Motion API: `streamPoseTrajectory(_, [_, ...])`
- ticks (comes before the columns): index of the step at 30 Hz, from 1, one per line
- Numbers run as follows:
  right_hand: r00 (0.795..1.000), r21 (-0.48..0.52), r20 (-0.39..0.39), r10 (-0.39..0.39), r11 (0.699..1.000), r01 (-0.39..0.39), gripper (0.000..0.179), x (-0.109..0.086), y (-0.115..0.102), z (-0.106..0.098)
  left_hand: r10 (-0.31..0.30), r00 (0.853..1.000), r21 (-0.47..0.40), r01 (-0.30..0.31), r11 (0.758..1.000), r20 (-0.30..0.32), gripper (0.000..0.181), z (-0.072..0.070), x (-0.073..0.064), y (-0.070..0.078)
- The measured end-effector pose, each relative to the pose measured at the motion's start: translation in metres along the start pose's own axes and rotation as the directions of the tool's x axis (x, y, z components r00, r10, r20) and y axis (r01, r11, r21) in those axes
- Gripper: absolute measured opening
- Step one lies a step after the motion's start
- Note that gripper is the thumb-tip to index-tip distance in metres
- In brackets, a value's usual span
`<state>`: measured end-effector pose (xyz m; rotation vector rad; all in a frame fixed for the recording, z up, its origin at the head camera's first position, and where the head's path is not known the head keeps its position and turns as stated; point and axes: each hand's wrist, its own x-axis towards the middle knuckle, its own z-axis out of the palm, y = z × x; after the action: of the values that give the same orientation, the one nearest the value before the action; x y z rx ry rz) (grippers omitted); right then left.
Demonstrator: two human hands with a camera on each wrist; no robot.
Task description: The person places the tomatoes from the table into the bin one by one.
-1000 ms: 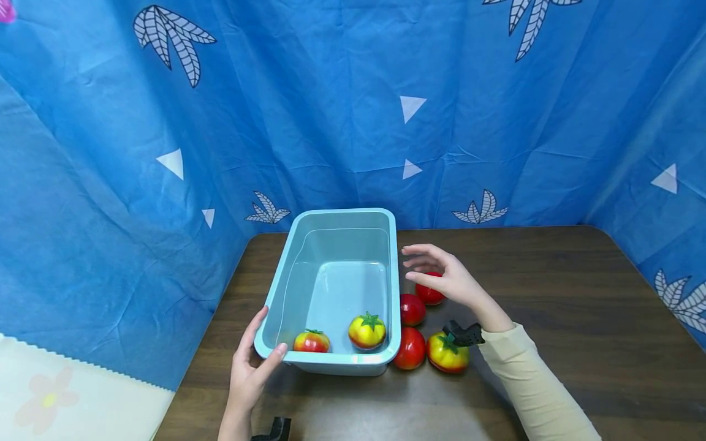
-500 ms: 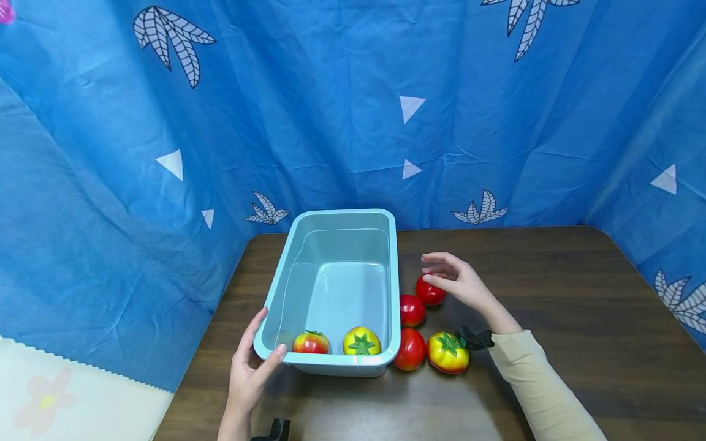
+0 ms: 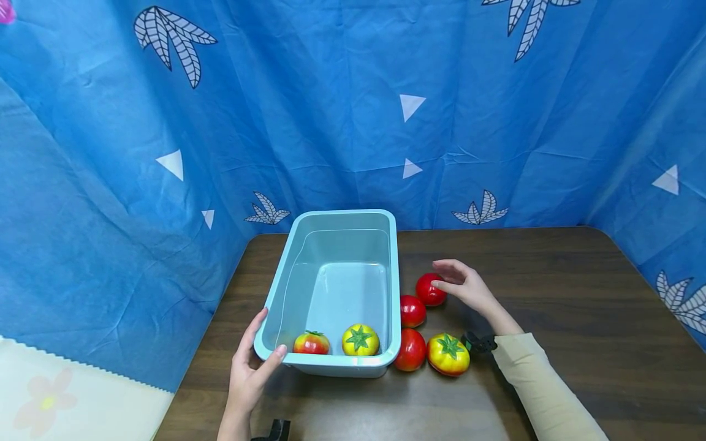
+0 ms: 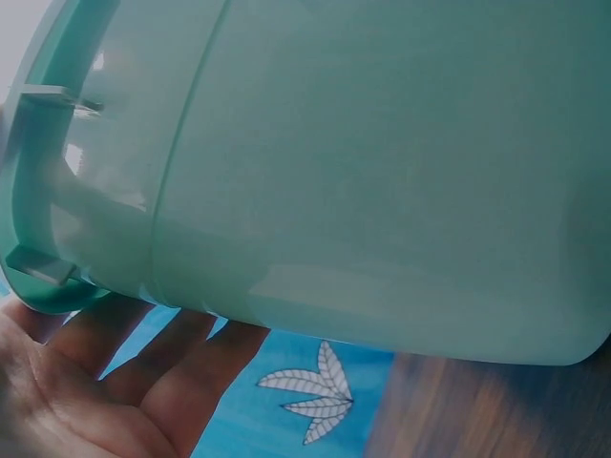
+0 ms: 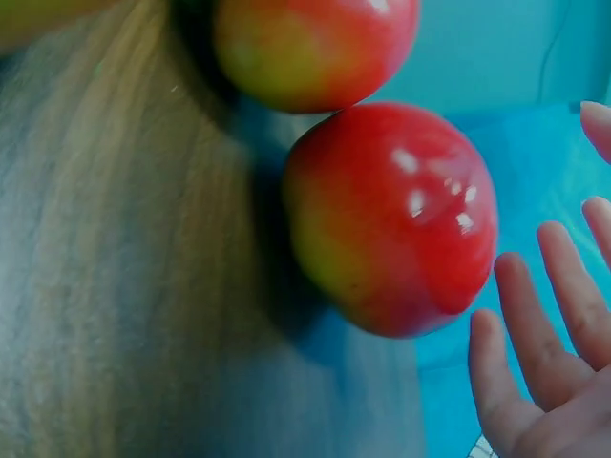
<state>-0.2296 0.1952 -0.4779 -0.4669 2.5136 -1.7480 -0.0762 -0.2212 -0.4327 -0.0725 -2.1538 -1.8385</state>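
My left hand (image 3: pixel 247 373) grips the near left corner of a light blue plastic bin (image 3: pixel 393 275), thumb over the rim and fingers along the outer wall. In the left wrist view, those fingers (image 4: pixel 205 367) lie against the bin's side. Inside the bin are a red-yellow tomato (image 3: pixel 311 343) and a yellow tomato (image 3: pixel 360 340) with its green star-shaped leaf up. Just right of the bin, my right hand (image 3: pixel 469 288) hovers with loosely bent fingers close beside the farthest red tomato (image 3: pixel 429 290). In the right wrist view, the fingers (image 5: pixel 525 334) are spread beside this tomato (image 5: pixel 391 219).
Along the bin's right wall lie two more red tomatoes, a middle one (image 3: pixel 412 311) and a nearer one (image 3: pixel 410 350). A yellow-red tomato (image 3: pixel 448 355) sits to their right, near my right wrist. A blue curtain (image 3: pixel 353 110) hangs behind the dark wooden table (image 3: pixel 579 318).
My right hand has drawn back to the right, away from the bin's edge, to beside the farthest red tomato. The yellow tomato in the bin has rolled slightly left, leaf now upward. Left hand unmoved.
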Motion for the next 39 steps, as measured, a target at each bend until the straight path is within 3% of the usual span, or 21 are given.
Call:
streamPoseTrajectory(11, [0.994,0.004,0.022,0.105,0.994,-0.105,0.06,0.001,0.016,0.005,0.018,1.0,-0.032,-0.018,0.999,0.011,0.067,0.0,0.0,-0.001])
streamPoseTrajectory(18, [0.982,-0.057,0.028,0.188,0.981,-0.186,0.067,-0.003,0.02,0.007,0.021,1.0,-0.038,-0.02,0.999,0.013,0.068,0.001,0.0,-0.003])
streamPoseTrajectory(24, [0.981,-0.034,0.02,0.194,0.981,-0.193,0.065,-0.001,0.024,0.011,0.028,0.999,-0.054,-0.026,0.998,0.027,0.068,-0.004,0.003,-0.002])
streamPoseTrajectory(31, [0.971,-0.034,-0.013,0.238,0.97,-0.239,0.065,-0.002,0.018,0.007,0.074,0.996,-0.069,-0.071,0.995,0.044,0.068,-0.005,0.008,-0.004])
streamPoseTrajectory(39, [0.962,0.005,-0.039,0.27,0.963,-0.27,0.066,-0.003,0.011,0.01,0.046,0.998,-0.067,-0.043,0.997,0.049,0.069,-0.01,0.007,-0.003])
